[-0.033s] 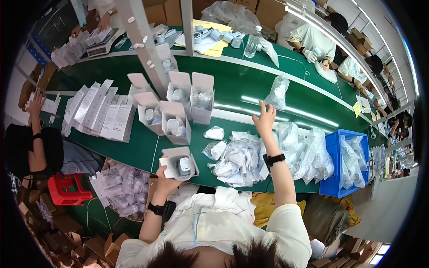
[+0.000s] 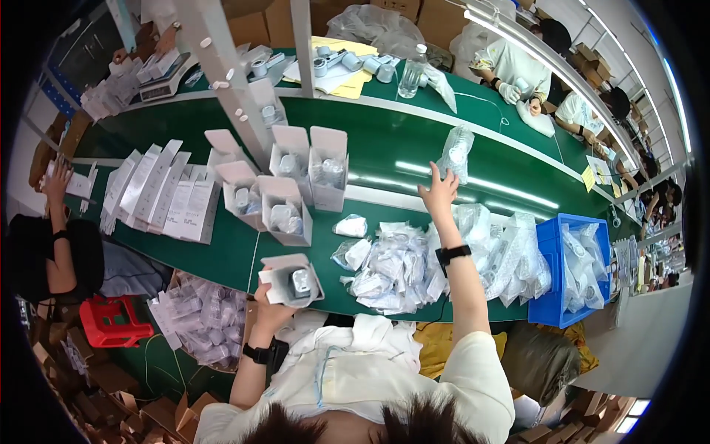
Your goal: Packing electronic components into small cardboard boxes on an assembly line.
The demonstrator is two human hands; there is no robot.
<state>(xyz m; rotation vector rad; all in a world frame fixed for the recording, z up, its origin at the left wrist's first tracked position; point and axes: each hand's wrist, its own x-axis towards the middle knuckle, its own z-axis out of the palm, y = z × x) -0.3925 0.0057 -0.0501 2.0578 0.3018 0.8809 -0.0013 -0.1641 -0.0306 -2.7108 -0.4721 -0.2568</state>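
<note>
My left hand (image 2: pixel 272 311) grips an open white box (image 2: pixel 277 283) near the table's front edge. Inside the box sits a grey plastic-wrapped item (image 2: pixel 299 283). My right hand (image 2: pixel 441 194) reaches out over the table, fingers spread and holding nothing. Just beyond its fingertips lies a clear bubble-wrap bag (image 2: pixel 456 152); whether they touch it I cannot tell. Between my arms is a heap of small white plastic packets (image 2: pixel 396 263), with a few loose ones at its left. Several open white boxes (image 2: pixel 329 166) with wrapped items in them stand farther back.
Bubble-wrap bags (image 2: pixel 518 259) lie beside a blue bin (image 2: pixel 543 285) at the right. Folded white cartons (image 2: pixel 166 196) lean in a row at the left, near a co-worker's hand (image 2: pixel 57 181). A grey metal post (image 2: pixel 222 66) rises behind the boxes. A red stool (image 2: pixel 115 322) stands below.
The whole view has shifted slightly. My right hand is a little closer to the bubble-wrap bag. My left hand still holds the box.
</note>
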